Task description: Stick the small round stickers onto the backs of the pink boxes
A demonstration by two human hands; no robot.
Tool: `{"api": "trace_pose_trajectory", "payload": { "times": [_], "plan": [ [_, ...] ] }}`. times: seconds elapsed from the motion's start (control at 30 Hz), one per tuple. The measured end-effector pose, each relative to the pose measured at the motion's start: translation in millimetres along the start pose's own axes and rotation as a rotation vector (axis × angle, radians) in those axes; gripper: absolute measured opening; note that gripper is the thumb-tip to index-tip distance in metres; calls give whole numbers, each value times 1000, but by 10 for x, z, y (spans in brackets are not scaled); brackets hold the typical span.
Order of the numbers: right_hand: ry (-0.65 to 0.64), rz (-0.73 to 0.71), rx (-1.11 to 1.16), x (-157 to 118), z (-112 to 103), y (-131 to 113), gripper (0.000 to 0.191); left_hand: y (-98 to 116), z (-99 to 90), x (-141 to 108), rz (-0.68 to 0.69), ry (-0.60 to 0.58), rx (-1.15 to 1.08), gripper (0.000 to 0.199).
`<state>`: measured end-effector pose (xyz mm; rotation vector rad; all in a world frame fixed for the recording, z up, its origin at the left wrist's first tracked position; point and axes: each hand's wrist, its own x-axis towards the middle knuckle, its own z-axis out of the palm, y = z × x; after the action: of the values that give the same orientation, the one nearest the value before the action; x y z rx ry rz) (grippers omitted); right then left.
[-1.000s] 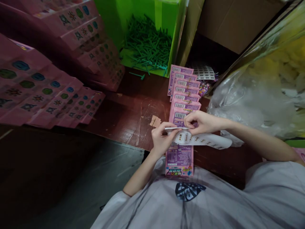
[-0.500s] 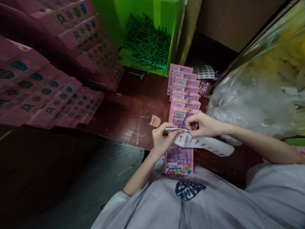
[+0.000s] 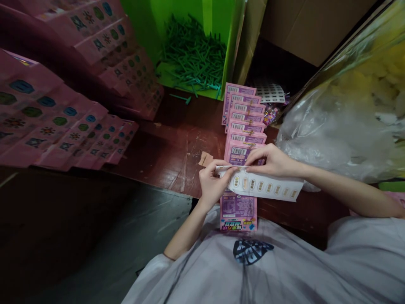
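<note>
My left hand (image 3: 212, 181) pinches the left end of a white sticker sheet (image 3: 268, 186) that carries a row of small oval labels. My right hand (image 3: 272, 160) rests its fingertips on the sheet's upper edge, thumb and forefinger closed at a label. Under both hands lies a row of overlapping pink packets (image 3: 243, 122) with barcodes, running away from me across the dark red table (image 3: 177, 147). The nearest packet (image 3: 238, 213) sticks out below the sheet, at my shirt.
A green box (image 3: 218, 25) of green plastic sticks (image 3: 193, 59) stands at the back. Fanned pink cards (image 3: 63, 122) lie on the left. A clear plastic bag (image 3: 341, 122) of yellow stuff fills the right. A barcode sheet (image 3: 270, 93) lies behind the packets; a cardboard box (image 3: 310, 25) beyond.
The sticker sheet has swung up and flattened, now showing its label row facing me. My right hand shifted slightly right along its top edge. The left hand stayed put.
</note>
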<state>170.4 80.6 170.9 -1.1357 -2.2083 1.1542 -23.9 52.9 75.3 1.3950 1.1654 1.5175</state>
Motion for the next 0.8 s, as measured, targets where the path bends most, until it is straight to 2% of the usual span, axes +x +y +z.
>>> {"api": "trace_pose_trajectory", "payload": {
  "times": [0.1,0.27,0.33,0.47,0.57,0.67,0.8],
  "plan": [
    [-27,121,64,1,4,54,15,-11,3,-2,-25,-36,-14,15],
    [-301,318,282,-5,31,87,11,18,-2,-21,-52,-133,-60,14],
    [-348,346,335,-11,48,83,10,25,-6,-26,-44,-156,-84,13],
    [-329,317,343,-19,69,92,12,17,-6,-32,-40,-151,-89,13],
    [-360,265,333,-29,74,125,12,2,-1,-46,-54,-178,-79,15],
    [-338,209,295,-43,82,155,20,-11,-6,-59,-61,-192,-65,15],
    [-227,287,298,-63,98,132,14,-16,-29,-48,-33,-185,-24,15]
  ]
}}
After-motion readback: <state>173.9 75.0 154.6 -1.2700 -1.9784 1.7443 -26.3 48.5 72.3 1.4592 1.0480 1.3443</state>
